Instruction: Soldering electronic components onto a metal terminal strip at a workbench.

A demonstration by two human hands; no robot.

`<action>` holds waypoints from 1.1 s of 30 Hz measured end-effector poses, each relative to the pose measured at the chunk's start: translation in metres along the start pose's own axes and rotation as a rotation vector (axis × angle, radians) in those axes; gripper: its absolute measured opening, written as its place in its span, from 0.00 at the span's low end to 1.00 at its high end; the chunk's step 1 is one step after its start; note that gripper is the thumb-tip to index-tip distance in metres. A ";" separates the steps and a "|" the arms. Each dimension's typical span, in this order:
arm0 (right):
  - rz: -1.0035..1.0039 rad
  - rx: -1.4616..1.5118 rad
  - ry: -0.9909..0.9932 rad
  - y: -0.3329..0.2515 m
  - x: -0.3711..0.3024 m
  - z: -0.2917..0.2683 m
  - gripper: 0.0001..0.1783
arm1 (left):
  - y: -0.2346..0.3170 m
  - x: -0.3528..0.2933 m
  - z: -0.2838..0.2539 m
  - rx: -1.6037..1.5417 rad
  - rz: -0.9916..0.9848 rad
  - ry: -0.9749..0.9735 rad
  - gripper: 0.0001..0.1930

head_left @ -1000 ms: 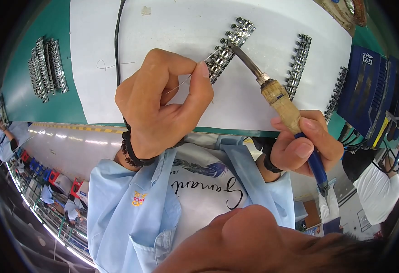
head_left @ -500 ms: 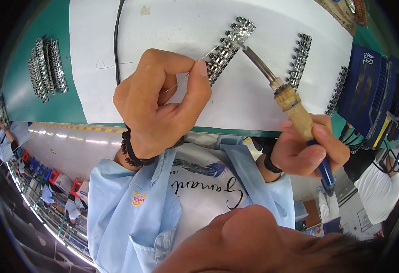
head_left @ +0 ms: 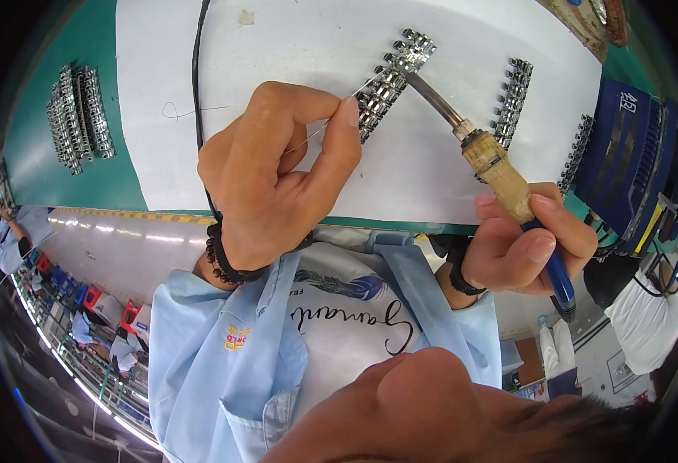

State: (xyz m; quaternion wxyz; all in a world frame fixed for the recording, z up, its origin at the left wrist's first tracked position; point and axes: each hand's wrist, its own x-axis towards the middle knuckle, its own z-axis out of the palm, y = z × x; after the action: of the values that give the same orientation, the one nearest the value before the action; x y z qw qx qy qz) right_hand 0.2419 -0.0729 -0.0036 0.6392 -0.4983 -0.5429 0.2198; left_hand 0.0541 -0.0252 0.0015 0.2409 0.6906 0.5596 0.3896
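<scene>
My left hand [head_left: 281, 166] pinches a thin solder wire [head_left: 364, 86] between thumb and forefinger. The wire's end reaches a strip of small shiny metal parts [head_left: 383, 96], which lies slanted on the white paper; the hand hides the strip's near end. In my right hand [head_left: 532, 251] is a soldering iron [head_left: 501, 176] with a worn tan grip and blue handle, held like a pen. Its metal tip touches or almost touches the strip close to the wire's end; I cannot tell which.
A second metal strip [head_left: 513, 100] and a third [head_left: 576, 153] lie to the right, beside a blue box-shaped unit [head_left: 621, 154]. Several strips [head_left: 80, 116] are grouped on the green mat [head_left: 26, 147] at left. A black cable [head_left: 198, 69] crosses the white paper [head_left: 277, 46].
The iron's tip has shifted slightly left and up along the strip, its handle end swinging a little right. My left hand has edged slightly right with the solder wire.
</scene>
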 end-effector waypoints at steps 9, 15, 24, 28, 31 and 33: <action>0.158 -0.005 -0.057 -0.002 -0.001 -0.003 0.20 | -0.005 0.001 0.002 0.007 0.013 -0.009 0.08; 0.031 -0.046 -0.042 0.000 0.000 0.001 0.13 | 0.000 -0.002 -0.001 0.004 -0.026 -0.010 0.09; -0.101 0.015 0.001 -0.004 -0.006 -0.011 0.14 | 0.004 -0.007 -0.003 -0.029 -0.004 0.034 0.10; -0.087 0.001 -0.109 -0.009 -0.006 -0.016 0.15 | 0.004 -0.009 -0.005 -0.025 -0.018 0.003 0.10; -0.087 -0.026 -0.166 -0.010 -0.007 -0.018 0.15 | 0.003 -0.009 -0.006 -0.024 -0.016 -0.004 0.10; -0.086 -0.038 -0.195 -0.010 -0.007 -0.017 0.15 | 0.002 -0.009 -0.006 -0.034 -0.003 0.009 0.10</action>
State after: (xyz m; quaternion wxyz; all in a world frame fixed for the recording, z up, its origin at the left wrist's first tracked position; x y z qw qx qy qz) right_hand 0.2529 -0.0896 0.0028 0.5826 -0.4627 -0.6276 0.2294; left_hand 0.0498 -0.0353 0.0034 0.2505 0.6838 0.5551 0.4019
